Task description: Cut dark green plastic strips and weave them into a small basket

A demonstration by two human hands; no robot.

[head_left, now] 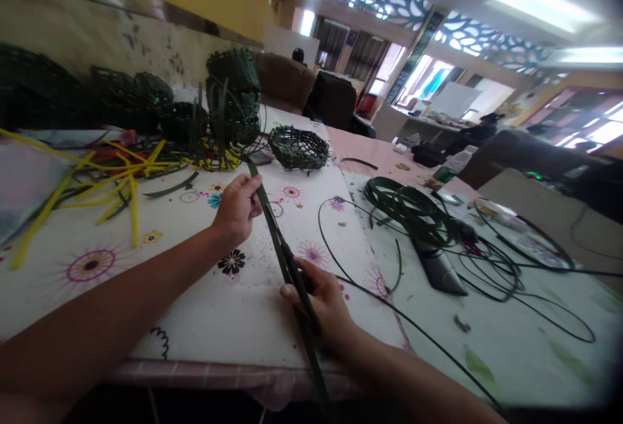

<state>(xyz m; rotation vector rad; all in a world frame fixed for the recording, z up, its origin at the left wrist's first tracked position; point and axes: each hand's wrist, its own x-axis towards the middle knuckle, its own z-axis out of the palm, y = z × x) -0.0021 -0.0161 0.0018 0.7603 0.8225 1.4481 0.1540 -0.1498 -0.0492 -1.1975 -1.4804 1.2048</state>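
Head cam, 1 view: looks fwd & down from wearer's head over tbl [204, 326], L hand [237, 208] & R hand [325, 302] close up, approx. mid-frame; pillar [415, 55] & ceiling lights [541, 8] far back, upper R. Frame's tilted, w/ pillar leaning R.

Both forearms are bare. The left forearm [146, 291] enters over the near edge of the table [204, 326] and extends obliquely inward; the left hand [236, 210] is closed in a pinch grip, fingers curled, thumb [254, 182] uppermost. The right forearm [403, 372] crosses the near edge from the right. The right hand [328, 300], nearer that edge than the left, is closed in a grip, its thumb pointing leftward.
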